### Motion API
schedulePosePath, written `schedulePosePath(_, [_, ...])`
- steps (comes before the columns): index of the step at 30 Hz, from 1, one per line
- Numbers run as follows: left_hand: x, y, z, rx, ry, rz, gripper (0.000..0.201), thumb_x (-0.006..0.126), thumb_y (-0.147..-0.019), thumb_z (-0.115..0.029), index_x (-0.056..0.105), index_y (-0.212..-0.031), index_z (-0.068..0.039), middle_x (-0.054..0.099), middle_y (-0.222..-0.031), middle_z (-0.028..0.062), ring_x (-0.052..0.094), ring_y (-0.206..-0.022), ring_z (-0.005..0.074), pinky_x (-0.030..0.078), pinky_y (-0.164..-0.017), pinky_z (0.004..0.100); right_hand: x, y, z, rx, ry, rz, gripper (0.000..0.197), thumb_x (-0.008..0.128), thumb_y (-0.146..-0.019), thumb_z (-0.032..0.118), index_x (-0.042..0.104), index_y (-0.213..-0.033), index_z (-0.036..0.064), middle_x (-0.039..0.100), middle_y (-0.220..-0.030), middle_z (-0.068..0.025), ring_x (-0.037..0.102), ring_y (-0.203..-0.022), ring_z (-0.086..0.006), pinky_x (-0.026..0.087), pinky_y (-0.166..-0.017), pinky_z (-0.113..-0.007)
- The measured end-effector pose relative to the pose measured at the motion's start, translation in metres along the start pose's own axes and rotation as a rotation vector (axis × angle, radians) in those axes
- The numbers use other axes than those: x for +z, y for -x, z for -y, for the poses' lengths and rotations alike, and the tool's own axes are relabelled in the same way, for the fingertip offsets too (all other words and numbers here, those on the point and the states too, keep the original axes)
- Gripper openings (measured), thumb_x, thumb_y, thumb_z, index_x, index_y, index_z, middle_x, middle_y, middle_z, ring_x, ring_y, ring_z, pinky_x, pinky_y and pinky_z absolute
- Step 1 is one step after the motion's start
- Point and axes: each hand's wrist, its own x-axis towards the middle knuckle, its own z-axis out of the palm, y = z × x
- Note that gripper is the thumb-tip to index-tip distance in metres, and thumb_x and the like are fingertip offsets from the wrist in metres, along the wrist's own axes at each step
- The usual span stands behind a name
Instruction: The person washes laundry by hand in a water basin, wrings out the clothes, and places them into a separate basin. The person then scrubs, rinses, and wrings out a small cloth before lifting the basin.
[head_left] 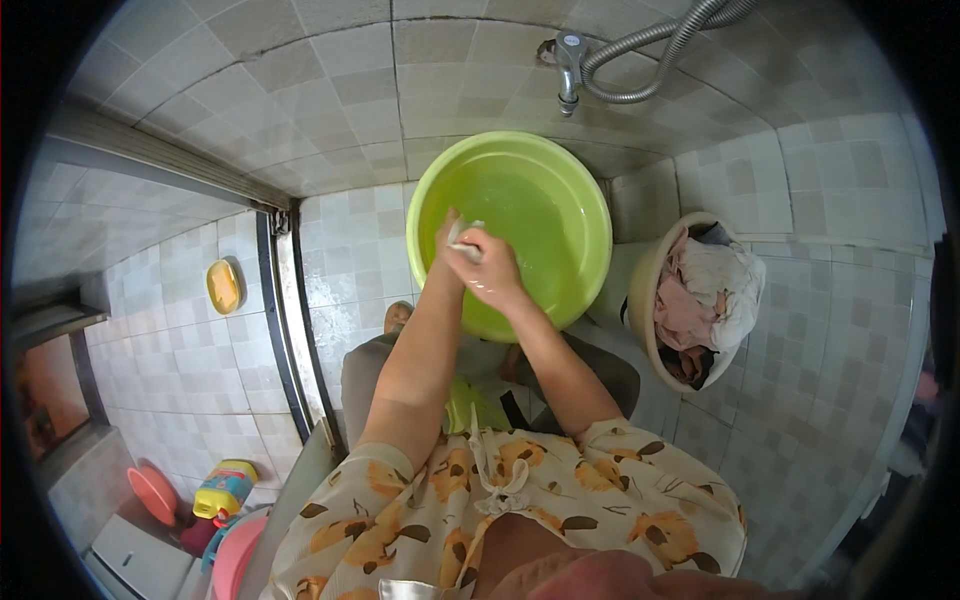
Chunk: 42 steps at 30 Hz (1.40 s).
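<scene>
Both my hands meet over the left part of a large lime-green basin [425, 170] holding clear water. A small piece of white cloth [462, 250] is bunched between them. My right hand [490, 272] is closed round the cloth, its knuckles wet with a little foam. Pressed against it on the left, my left hand [446, 238] grips the cloth too. One finger of that hand points up, while its other fingers are mostly hidden behind my right hand.
At the right stands a beige tub [650, 340] heaped with pink and white clothes [715, 290]. A tap [568, 75] with a metal hose juts from the wall. Past the door track [290, 300], a yellow soap dish [224, 287] and a yellow bottle [226, 488] are on the floor.
</scene>
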Motion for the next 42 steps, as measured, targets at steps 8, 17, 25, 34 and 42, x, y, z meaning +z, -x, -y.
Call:
schedulePosePath(8, [0.076,0.015,0.016,-0.012,-0.840,-0.428,0.032,0.047,-0.093,-0.035,0.054,-0.106,-0.007,0.060,-0.098,0.0086,0.060,-0.091,0.0235,0.050,-0.076,0.0379,-0.049,-0.090,-0.152,0.019,0.666,-0.095,0.038,0.048,-0.083,0.037,0.062,-0.072,0.0031,0.060,-0.074,-0.0241,0.057,-0.070,-0.0432,0.046,-0.065,-0.047])
schedulePosePath(17, [0.012,0.022,-0.024,0.237,-0.950,-0.981,0.063,0.048,-0.092,-0.032,0.022,-0.145,-0.011,0.037,-0.140,0.0168,0.043,-0.122,0.0275,0.044,-0.092,0.0362,0.057,-0.069,-0.176,0.396,0.544,0.437,0.042,0.051,-0.087,0.037,0.057,-0.107,0.0016,0.063,-0.100,-0.0211,0.062,-0.089,-0.0335,0.048,-0.075,-0.039])
schedulePosePath(25, [0.039,0.028,-0.019,0.206,-0.759,-0.824,0.059,0.049,-0.093,-0.028,0.024,-0.143,-0.008,0.037,-0.140,0.0156,0.042,-0.123,0.0277,0.038,-0.098,0.0357,0.019,-0.074,-0.139,0.574,0.635,0.105,0.019,0.054,-0.085,0.017,0.067,-0.094,0.0071,0.064,-0.098,-0.0195,0.061,-0.093,-0.0351,0.049,-0.078,-0.044])
schedulePosePath(34, [0.063,0.011,0.017,0.098,-0.790,-0.737,0.059,0.046,-0.094,-0.028,0.022,-0.144,-0.009,0.043,-0.133,0.0204,0.050,-0.115,0.0318,0.047,-0.086,0.0476,-0.042,-0.082,-0.180,0.493,0.760,-0.047,0.016,0.060,-0.080,0.012,0.059,-0.093,0.0032,0.065,-0.083,-0.0188,0.064,-0.076,-0.0324,0.051,-0.066,-0.039])
schedulePosePath(42, [0.010,-0.007,-0.006,0.164,-0.093,-0.432,0.034,0.045,-0.093,-0.030,0.046,-0.114,-0.002,0.058,-0.099,0.0174,0.061,-0.079,0.0290,0.052,-0.058,0.0414,-0.013,-0.034,-0.007,-0.119,0.138,0.178,0.021,0.066,-0.078,0.022,0.060,-0.086,0.0035,0.060,-0.072,-0.0148,0.056,-0.060,-0.0233,0.046,-0.058,-0.035])
